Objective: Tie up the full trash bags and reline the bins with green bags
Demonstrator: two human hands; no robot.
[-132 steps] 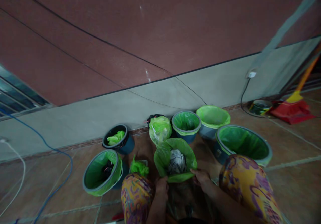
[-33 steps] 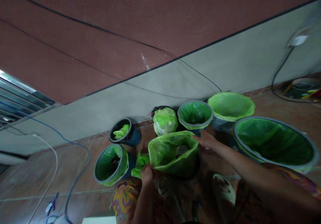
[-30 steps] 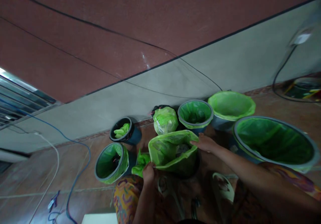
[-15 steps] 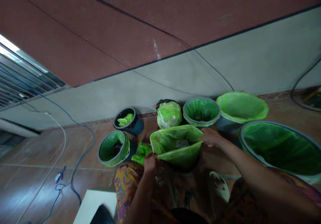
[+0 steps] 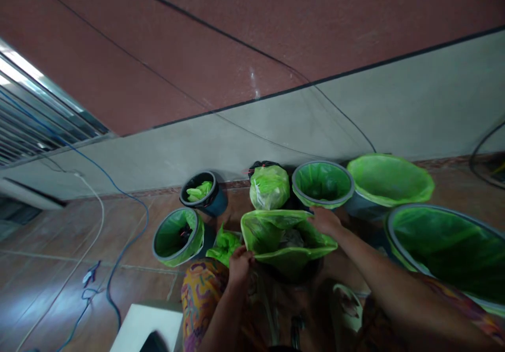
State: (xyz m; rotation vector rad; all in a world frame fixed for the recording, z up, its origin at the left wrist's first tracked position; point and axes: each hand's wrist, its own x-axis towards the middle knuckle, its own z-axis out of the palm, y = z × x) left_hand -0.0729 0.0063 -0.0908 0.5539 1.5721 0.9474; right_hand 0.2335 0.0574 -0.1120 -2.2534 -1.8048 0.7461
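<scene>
Nearest the body, a white sandal (image 5: 355, 310) shows on the tiled floor (image 5: 130, 283), between patterned trousers (image 5: 203, 289); a white box (image 5: 153, 323) stands at lower left. Just ahead, the green liner (image 5: 294, 262) is held by its mouth, above a dark round form too shadowed to identify. Hands are apart: left hand (image 5: 241, 262) clamped on the near left edge, right hand (image 5: 325, 223) gripping the far right edge, fingertips partly hidden. Grey crumpled waste (image 5: 291, 239) lies inside. Status, as judged: liner filled in part, mouth spread wide; not tied, and its edge not folded over any visible rim. Just beside the left hand is a crumpled green bag (image 5: 224, 244). Beyond, the left bin (image 5: 160, 247) is lined and holds something dark; the large right bin (image 5: 445, 241) is lined, no waste made out. Farther, by the wall (image 5: 189, 157): a black-lined bin (image 5: 219, 202) with crumpled green plastic (image 5: 200, 191) in it, a bulging green bag (image 5: 269, 189) that looks filled and closed, a middle bin (image 5: 323, 176) and a grey bin (image 5: 371, 207), both with liners turned over their rims. Lining there appears done.
</scene>
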